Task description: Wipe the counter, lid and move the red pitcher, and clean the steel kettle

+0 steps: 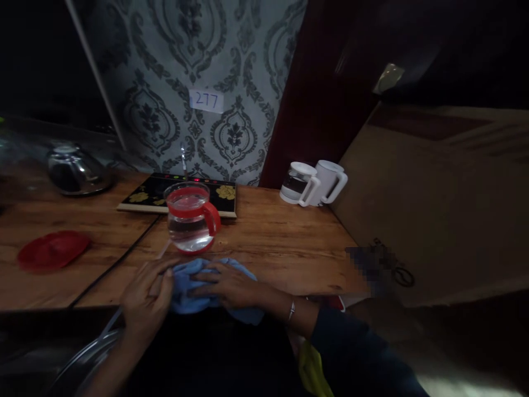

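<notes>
Your right hand (233, 285) lies flat on a blue cloth (194, 270), fingers spread apart. Your left hand (144, 295) meets the cloth's left edge, thumb apart from the fingers; whether they pinch it, I cannot tell. The cloth lies bunched at the near edge of the wood-grained table (264, 237), partly hanging over.

Taking the cloth as the dial's centre, a glass jug (188, 223) with red trim and clear liquid stands between eleven and twelve, before a black panel (225, 205) with gold flowers. A red lid (53, 251) sits between nine and ten, a shiny kettle (76, 170) at ten. Two white-handled vessels (312, 184) stand between one and two, near a cardboard sheet (430, 193). Damask wallpaper (235, 49) rises at twelve, labelled "277".
</notes>
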{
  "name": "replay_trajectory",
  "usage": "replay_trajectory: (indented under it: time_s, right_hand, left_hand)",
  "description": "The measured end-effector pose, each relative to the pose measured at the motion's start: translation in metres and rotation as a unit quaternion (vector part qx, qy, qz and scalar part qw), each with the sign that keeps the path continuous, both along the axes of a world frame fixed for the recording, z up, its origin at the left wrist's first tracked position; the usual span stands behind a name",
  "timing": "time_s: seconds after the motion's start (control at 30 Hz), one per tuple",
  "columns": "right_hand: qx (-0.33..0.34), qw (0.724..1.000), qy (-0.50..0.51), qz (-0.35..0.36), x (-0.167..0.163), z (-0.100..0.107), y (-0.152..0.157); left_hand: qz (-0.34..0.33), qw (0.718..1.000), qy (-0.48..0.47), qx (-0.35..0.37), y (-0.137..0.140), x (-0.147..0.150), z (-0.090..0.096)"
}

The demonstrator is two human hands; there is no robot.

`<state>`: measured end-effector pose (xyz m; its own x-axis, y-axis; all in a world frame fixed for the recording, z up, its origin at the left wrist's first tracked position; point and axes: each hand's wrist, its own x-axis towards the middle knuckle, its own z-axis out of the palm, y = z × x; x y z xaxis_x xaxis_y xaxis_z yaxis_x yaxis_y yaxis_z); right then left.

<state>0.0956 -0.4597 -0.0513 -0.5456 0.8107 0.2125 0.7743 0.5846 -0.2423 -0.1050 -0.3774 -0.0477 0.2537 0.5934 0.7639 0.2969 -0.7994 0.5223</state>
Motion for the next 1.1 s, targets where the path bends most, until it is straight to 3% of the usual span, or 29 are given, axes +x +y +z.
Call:
replay_trajectory:
  time_s: [0.13, 0.23, 0.3, 0.4, 0.47, 0.5, 0.6, 0.8, 0.93, 1.1]
  right_hand:
    - [-0.021, 0.996, 0.020, -0.087, 0.060, -0.005, -0.021]
    - [-0.029, 0.974, 0.036, -0.221, 0.126, -0.011, -0.030]
    - [-0.022, 0.934, 0.038, -0.354, 0.171, -0.014, -0.038]
    - [0.009, 0.816, 0.039, -0.577, 0.220, -0.017, -0.049]
    - [0.026, 0.770, 0.042, -0.636, 0.233, -0.020, -0.048]
    - [0.031, 0.764, 0.043, -0.643, 0.233, -0.022, -0.043]
    - [0.033, 0.789, 0.046, -0.612, 0.212, -0.027, -0.014]
    - [0.010, 0.888, 0.059, -0.457, 0.134, -0.026, 0.043]
    - [-0.010, 0.930, 0.078, -0.359, 0.100, -0.025, 0.034]
    - [-0.021, 0.976, 0.044, -0.213, 0.084, -0.020, 0.018]
  left_hand:
    - [-0.020, 1.000, 0.000, -0.021, 0.005, 0.013, -0.017]
    - [-0.060, 0.998, 0.023, 0.020, 0.007, 0.029, -0.024]
    - [-0.081, 0.993, 0.058, 0.055, 0.010, 0.038, -0.026]
    - [-0.102, 0.984, 0.115, 0.090, 0.015, 0.045, -0.030]
    - [-0.097, 0.980, 0.142, 0.102, 0.018, 0.046, -0.034]
    - [-0.087, 0.979, 0.151, 0.103, 0.019, 0.046, -0.037]
    - [-0.056, 0.980, 0.173, 0.086, 0.018, 0.048, -0.043]
    - [-0.044, 0.975, 0.199, 0.084, 0.014, 0.046, -0.043]
    - [-0.038, 0.975, 0.199, 0.088, 0.014, 0.044, -0.043]
    - [-0.031, 0.973, 0.217, 0.075, 0.015, 0.046, -0.050]
